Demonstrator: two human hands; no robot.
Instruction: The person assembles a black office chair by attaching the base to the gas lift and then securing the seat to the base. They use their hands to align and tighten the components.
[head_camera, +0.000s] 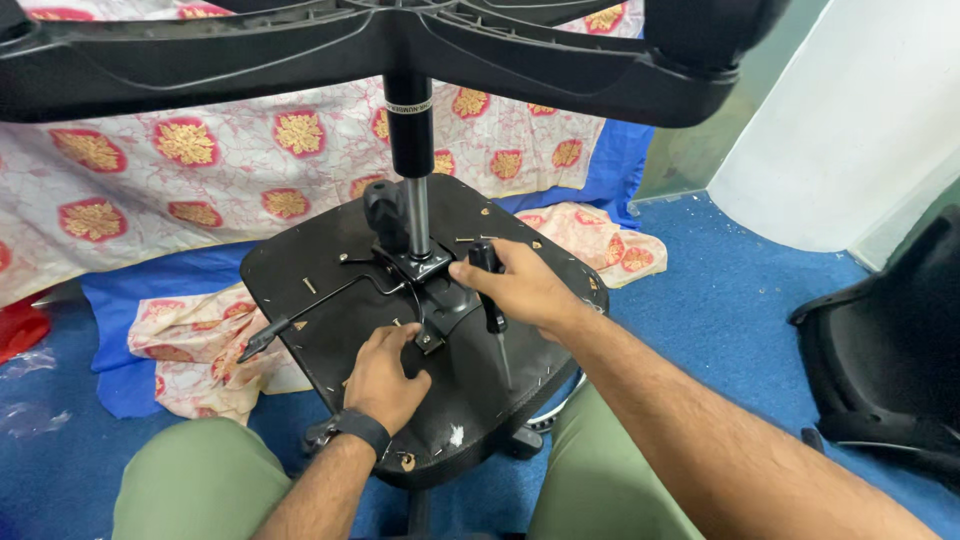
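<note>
Black-handled screwdriver (490, 300) sits enclosed in right hand's (520, 290) grip.

The left hand (385, 375) is held palm down, with the fingers bent and pressed downward, and a dark band is worn on its wrist. The right hand (520, 290) is closed in a grip, knuckles upward. Both forearms are stretched forward from the lower edge, the right one crossing diagonally.
</note>
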